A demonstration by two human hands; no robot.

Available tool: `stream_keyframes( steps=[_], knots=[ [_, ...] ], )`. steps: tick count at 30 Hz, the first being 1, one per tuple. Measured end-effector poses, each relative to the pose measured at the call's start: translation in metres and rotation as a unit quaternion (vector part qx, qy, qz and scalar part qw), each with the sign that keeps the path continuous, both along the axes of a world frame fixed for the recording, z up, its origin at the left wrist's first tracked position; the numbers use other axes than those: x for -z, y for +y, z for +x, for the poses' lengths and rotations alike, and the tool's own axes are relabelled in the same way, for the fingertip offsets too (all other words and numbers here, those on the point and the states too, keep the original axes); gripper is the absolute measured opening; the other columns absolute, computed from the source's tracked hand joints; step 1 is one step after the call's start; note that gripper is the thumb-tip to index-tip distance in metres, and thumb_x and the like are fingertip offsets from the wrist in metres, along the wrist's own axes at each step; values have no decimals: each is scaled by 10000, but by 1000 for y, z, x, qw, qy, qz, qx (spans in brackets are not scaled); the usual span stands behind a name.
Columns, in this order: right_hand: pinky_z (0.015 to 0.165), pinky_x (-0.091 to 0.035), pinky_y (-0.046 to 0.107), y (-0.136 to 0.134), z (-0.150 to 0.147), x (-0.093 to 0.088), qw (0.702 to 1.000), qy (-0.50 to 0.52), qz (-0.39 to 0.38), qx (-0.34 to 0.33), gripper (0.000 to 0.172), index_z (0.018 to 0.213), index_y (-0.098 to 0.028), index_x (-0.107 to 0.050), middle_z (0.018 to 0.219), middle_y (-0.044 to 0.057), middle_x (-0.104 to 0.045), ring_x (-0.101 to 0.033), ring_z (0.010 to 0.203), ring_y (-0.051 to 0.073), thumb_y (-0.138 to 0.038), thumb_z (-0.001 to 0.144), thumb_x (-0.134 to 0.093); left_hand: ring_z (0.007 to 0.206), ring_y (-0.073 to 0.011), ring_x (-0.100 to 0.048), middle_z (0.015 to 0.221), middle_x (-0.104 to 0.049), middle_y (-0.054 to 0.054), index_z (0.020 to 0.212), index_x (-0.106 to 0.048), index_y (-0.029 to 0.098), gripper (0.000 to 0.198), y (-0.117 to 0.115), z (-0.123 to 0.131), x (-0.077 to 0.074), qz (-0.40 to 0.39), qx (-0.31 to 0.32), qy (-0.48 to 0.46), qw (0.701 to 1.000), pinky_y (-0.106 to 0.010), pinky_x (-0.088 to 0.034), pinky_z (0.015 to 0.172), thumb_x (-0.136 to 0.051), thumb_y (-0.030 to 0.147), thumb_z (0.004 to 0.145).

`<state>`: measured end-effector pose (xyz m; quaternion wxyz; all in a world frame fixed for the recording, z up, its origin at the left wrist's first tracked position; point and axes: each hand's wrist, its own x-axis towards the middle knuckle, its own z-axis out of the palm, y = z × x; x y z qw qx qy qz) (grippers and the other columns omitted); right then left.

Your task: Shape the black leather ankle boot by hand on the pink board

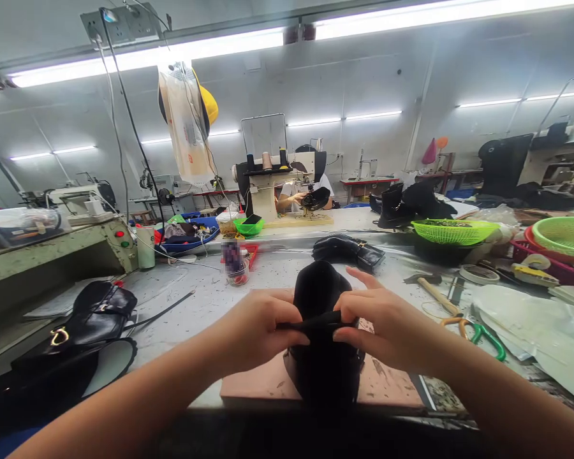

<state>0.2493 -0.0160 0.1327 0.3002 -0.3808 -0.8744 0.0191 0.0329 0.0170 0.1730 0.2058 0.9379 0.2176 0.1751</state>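
Observation:
A black shoe point(321, 357) stands toe-away on a pinkish board point(263, 384) at the near edge of the workbench. Across its top runs a narrow black strap point(316, 323). My left hand point(256, 328) pinches the strap's left end with thumb and fingers closed. My right hand point(380, 319) pinches the right end, its upper fingers stretched out above the shoe. Both hands press the strap against the shoe.
Black shoe uppers point(93, 312) lie at the left, another black piece point(349, 250) beyond the shoe. A hammer point(433, 290), green-handled scissors point(478, 331) and tape rolls point(478, 274) lie at the right by green baskets point(454, 231). A person works at a sewing machine point(277, 182) behind.

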Motion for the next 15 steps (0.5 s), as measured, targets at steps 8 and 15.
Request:
stream_keyframes(
  steps=[8,15],
  knots=[
    [1071,-129,558,3,1,-3,998,-47,29,23,234,670,-201,-416,620,-68,-494,-505,550,93,-283,886,-450,745,-111,-494,743,-547,8,811,-647,162,141,11,4,-12,-30,37,133,990,-199,-372,682,-528,91,787],
    [1024,-292,493,-6,-6,-7,990,-40,130,43,244,643,-200,-418,560,-67,-455,-459,478,95,-244,883,-425,637,-112,-435,626,-444,23,593,-471,150,207,6,26,-28,91,36,192,976,-219,-325,578,-602,183,751]
  ],
)
